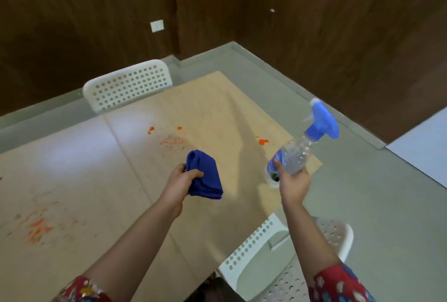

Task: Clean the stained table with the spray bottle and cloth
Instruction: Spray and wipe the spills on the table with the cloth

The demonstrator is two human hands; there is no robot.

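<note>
The left hand (183,180) is squeezing the soft blue cloth (205,176), folded up, just over the table (72,168). The right hand (294,180) is wrapping around the spray bottle (300,149) low down. It looks light and slippery, so holding nearer the neck seems safer.

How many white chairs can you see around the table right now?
2. One white chair stands at the table's far edge, its perforated back showing. The other is at the near right corner, below the right arm. Others may be out of frame.
</note>
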